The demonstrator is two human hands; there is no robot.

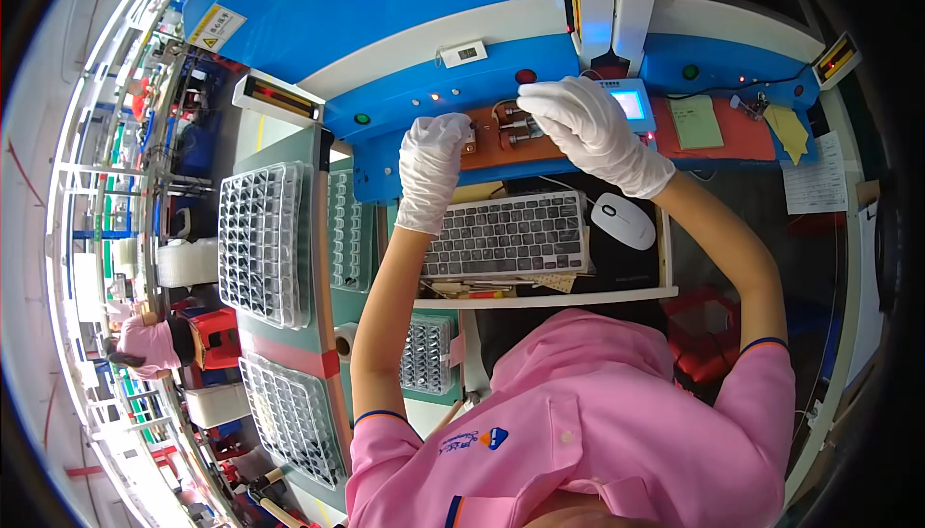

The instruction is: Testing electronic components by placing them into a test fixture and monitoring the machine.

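Both my hands wear white gloves and reach to a blue machine (385, 104). My left hand (434, 157) is closed at the left end of a brown work plate (530, 149), its fingertips beside a small metal block (470, 140). Whatever those fingers may hold is hidden. Over the plate's right part, my right hand (583, 128) has its fingers stretched to the left, with no object visible in it. Dark and metallic cylindrical parts (514, 131) sit on the plate between the hands.
A keyboard (511, 234) and a white mouse (623, 222) lie on a tray below the machine. Clear trays of parts (265, 239) stand on the left bench. A small lit screen (629, 104) and a red mat (713, 143) with notes are at the right.
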